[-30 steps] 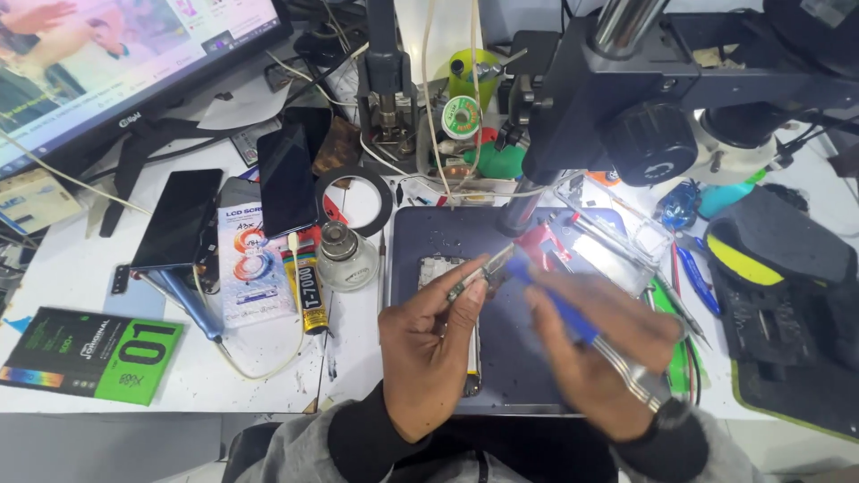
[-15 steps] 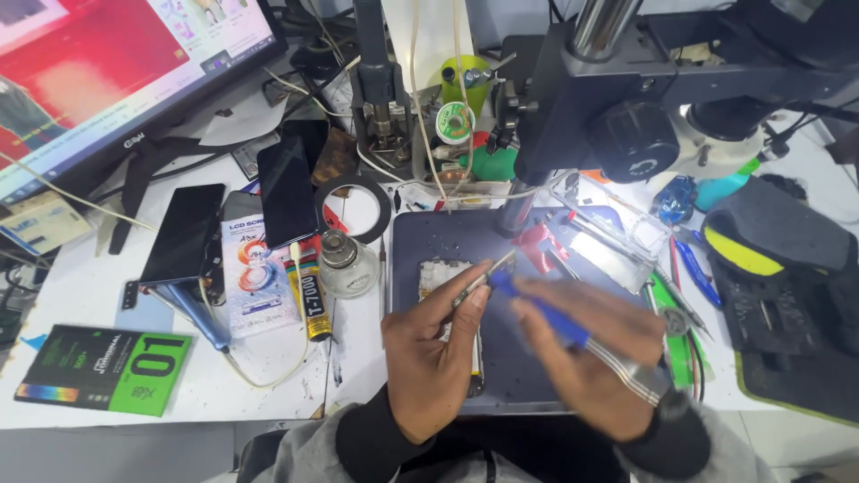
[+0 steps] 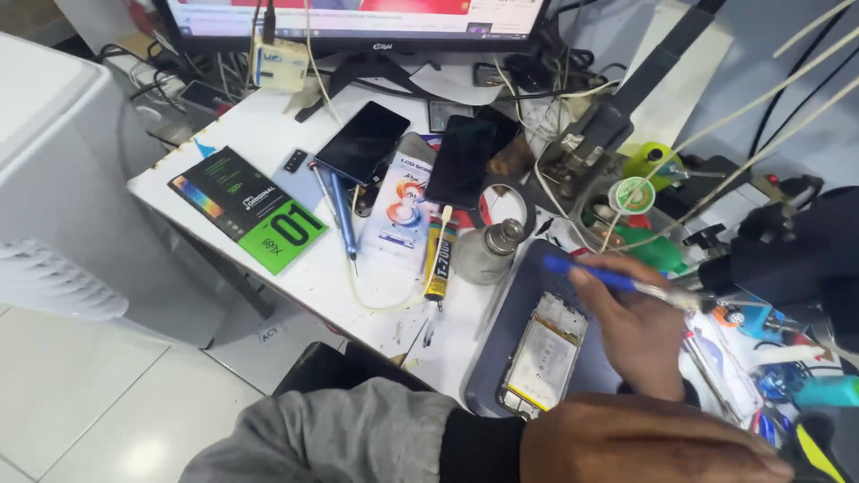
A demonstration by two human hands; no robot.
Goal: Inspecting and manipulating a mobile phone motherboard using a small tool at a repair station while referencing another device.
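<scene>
My right hand (image 3: pixel 637 335) is shut on a blue-handled tool (image 3: pixel 591 275). The tool's blue end points left above an opened phone (image 3: pixel 541 353), which lies face down with its insides showing on a dark work mat (image 3: pixel 512 309). My left hand (image 3: pixel 653 440) fills the lower right, close to the camera, with a grey sleeve and black cuff behind it. Only its back shows, and its fingers are hidden. Neither hand touches the phone.
Left of the mat stand a small glass bottle (image 3: pixel 488 255) and a glue tube (image 3: pixel 437 255). Farther left lie two dark phones (image 3: pixel 362 143) (image 3: pixel 461 161) and a green and black box (image 3: pixel 250 210). A monitor (image 3: pixel 358 18) and tangled cables are behind them. A black microscope body (image 3: pixel 787 259) is at the right.
The view has swung left, showing the table's left edge and floor. My left hand has come off the phone toward the camera, and the tweezers are out of sight. My right hand keeps the blue tool.
</scene>
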